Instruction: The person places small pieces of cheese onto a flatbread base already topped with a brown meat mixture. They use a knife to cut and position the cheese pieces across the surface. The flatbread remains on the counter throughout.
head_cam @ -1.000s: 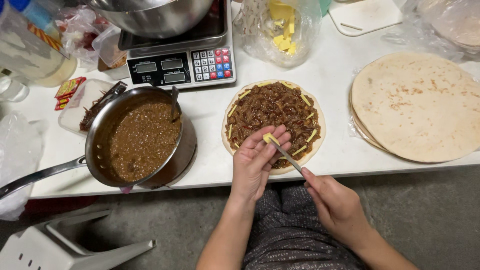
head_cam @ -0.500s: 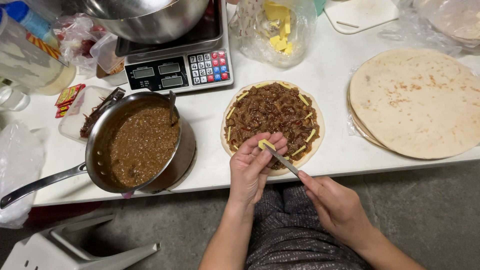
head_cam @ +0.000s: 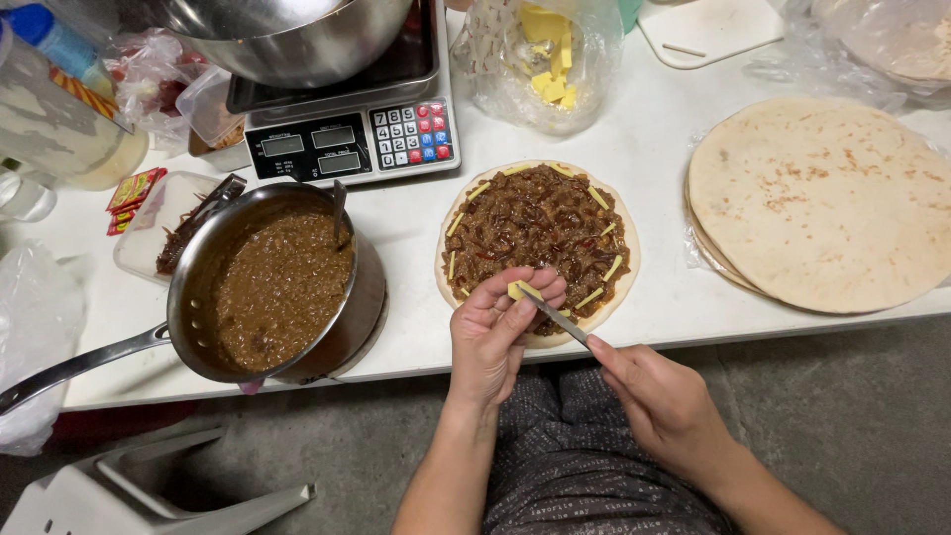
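My left hand (head_cam: 495, 332) pinches a small yellow cheese piece (head_cam: 518, 291) at the near edge of a round tortilla (head_cam: 540, 243) spread with dark brown meat filling and several cheese strips. My right hand (head_cam: 662, 401) grips a thin knife (head_cam: 555, 315) whose blade rests against the cheese piece. Both hands hover over the table's front edge.
A steel pan of brown sauce (head_cam: 277, 287) with a long handle stands left of the tortilla. Behind are a digital scale (head_cam: 347, 139) bearing a steel bowl, and a bag of cheese chunks (head_cam: 545, 59). A stack of plain tortillas (head_cam: 822, 198) lies right. A white stool (head_cam: 149, 495) is below left.
The hands have stayed at the tortilla's near edge; the knife blade has worked slightly along the cheese piece. Nothing else has moved.
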